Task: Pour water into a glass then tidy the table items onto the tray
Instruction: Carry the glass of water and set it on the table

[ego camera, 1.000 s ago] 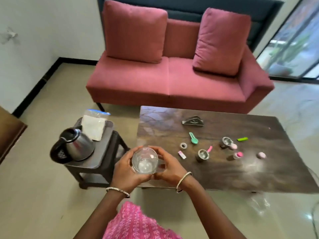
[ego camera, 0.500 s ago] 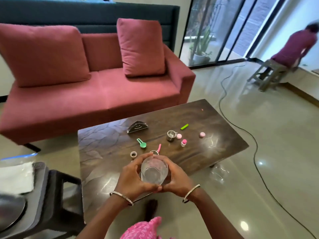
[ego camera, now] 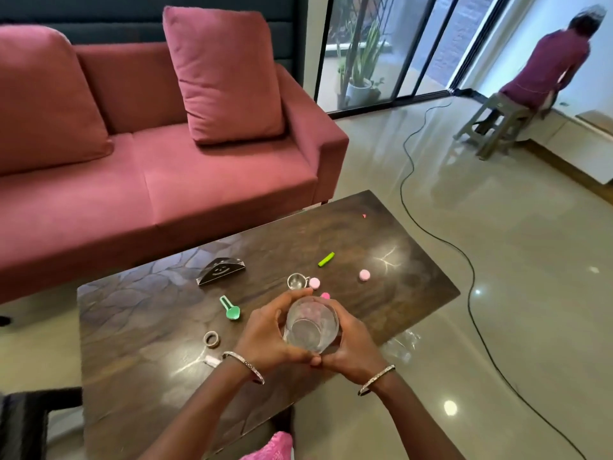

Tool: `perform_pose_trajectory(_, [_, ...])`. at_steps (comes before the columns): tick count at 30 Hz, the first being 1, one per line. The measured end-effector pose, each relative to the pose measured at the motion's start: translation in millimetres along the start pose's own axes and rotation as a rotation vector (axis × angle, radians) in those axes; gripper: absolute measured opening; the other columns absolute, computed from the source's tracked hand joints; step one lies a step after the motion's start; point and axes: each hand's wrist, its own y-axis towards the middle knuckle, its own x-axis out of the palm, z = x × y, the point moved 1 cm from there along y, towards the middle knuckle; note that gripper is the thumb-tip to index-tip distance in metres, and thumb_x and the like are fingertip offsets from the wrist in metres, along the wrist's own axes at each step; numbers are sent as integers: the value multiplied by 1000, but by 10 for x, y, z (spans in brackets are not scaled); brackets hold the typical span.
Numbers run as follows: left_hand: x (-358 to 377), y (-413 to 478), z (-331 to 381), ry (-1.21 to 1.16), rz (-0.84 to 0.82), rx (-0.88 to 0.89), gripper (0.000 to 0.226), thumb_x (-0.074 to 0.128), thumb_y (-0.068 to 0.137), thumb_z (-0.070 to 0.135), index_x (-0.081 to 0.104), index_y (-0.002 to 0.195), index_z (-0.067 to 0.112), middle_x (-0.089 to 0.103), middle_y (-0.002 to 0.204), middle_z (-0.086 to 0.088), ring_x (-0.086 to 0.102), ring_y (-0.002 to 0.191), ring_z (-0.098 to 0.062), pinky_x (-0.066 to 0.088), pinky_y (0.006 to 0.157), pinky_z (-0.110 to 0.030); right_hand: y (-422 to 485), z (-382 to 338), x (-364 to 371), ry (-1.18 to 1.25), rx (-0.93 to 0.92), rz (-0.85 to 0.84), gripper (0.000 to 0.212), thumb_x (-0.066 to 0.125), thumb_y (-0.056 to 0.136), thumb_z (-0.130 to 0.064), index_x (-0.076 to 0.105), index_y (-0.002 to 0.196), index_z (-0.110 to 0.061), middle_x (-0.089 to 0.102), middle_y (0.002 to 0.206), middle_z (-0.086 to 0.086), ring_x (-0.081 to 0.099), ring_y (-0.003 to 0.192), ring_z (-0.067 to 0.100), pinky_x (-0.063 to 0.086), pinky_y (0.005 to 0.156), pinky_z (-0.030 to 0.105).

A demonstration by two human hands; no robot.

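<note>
Head view: the glass (ego camera: 311, 327) is clasped between both hands over the near part of the tabletop (ego camera: 149, 327). Its long axis stands close to upright, mouth up toward the camera, so it lies inside the grip and not off to either side. Neither hand is nearer. The left hand (ego camera: 265, 333) wraps its left wall and the right hand (ego camera: 355, 343) its right. The fingers (ego camera: 275, 307) curl round the glass and the thumbs meet on the near side. Whether it holds water I cannot tell. No kettle or tray shows here, so the next move likely means carrying the glass level toward one of them, or lowering it to the wood beneath. A green spoon (ego camera: 231, 308), a steel cup (ego camera: 296, 281) and a pink cap (ego camera: 364, 274) lie just beyond the hands, untouched.
</note>
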Motion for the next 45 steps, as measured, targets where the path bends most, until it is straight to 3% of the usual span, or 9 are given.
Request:
perform_pose_trajectory(6, [-73, 803, -25, 12, -30, -27, 104, 96, 45, 22, 47, 136, 32, 64, 122, 16, 63, 110, 0, 50, 99, -30, 768, 83, -295, -47, -16, 30, 87, 97, 52, -20, 55, 128, -18, 68, 118, -9, 65, 110, 4, 53, 95, 32])
perform_pose_trajectory(13, [-227, 1532, -211, 2, 57, -113, 102, 96, 46, 21, 49, 136, 22, 65, 121, 11, 61, 112, 1, 48, 101, -25, 1645, 174, -420, -51, -7, 35, 89, 88, 44, -42, 57, 124, -21, 68, 113, -16, 65, 107, 2, 54, 93, 32])
perform_pose_trajectory(19, [-235, 2102, -588, 14, 221, -247, 95, 95, 49, 25, 51, 133, 22, 64, 120, 12, 57, 109, 11, 45, 95, -9, 2510, 488, -401, -112, -9, -16, 84, 95, 49, -28, 56, 123, -21, 70, 112, -10, 68, 103, 10, 55, 88, 36])
perform_pose_trajectory(21, [-227, 2329, -754, -1, 266, -310, 90, 94, 52, 28, 52, 131, 24, 64, 119, 13, 58, 110, 6, 47, 97, -14, 2806, 645, -392, -114, -3, -40, 81, 93, 50, -26, 56, 122, -23, 70, 111, -12, 68, 101, 9, 55, 87, 32])
perform_pose_trajectory(25, [-173, 2788, -1151, -20, 325, -413, 84, 92, 57, 18, 53, 132, 23, 66, 119, 10, 62, 109, -1, 52, 96, -25, 3354, 997, -355, -111, 38, -79, 79, 92, 50, -28, 55, 120, -26, 68, 108, -16, 67, 97, 6, 48, 81, 9])
perform_pose_trajectory(30, [-135, 3270, -1750, 39, 343, -488, 87, 91, 57, 13, 51, 134, 22, 65, 119, 9, 63, 109, -4, 51, 98, -27, 3925, 1514, -158, -173, 68, -113, 82, 93, 52, -21, 53, 124, -18, 69, 114, -6, 68, 102, 20, 52, 85, 29])
perform_pose_trajectory(35, [-122, 3524, -2358, 68, 366, -592, 87, 88, 60, 9, 49, 137, 24, 64, 125, 4, 61, 114, -9, 49, 102, -36, 4325, 1988, 133, -199, 115, -195, 85, 93, 50, -21, 51, 125, -15, 69, 113, -3, 68, 101, 24, 50, 82, 27])
perform_pose_trajectory(40, [-161, 3607, -2760, 123, 373, -625, 83, 86, 63, 8, 50, 137, 20, 63, 128, 4, 61, 116, -12, 46, 104, -35, 4520, 2310, 418, -200, 157, -255, 81, 89, 52, -30, 49, 122, -22, 67, 106, -13, 69, 96, 22, 42, 72, 14])
perform_pose_trajectory(45, [-194, 3611, -3028, 98, 398, -641, 81, 84, 65, 3, 51, 137, 17, 62, 131, 4, 60, 116, -8, 46, 105, -32, 4619, 2541, 647, -244, 186, -286, 84, 84, 50, -43, 46, 123, -25, 69, 109, -10, 69, 98, 24, 51, 77, 28])
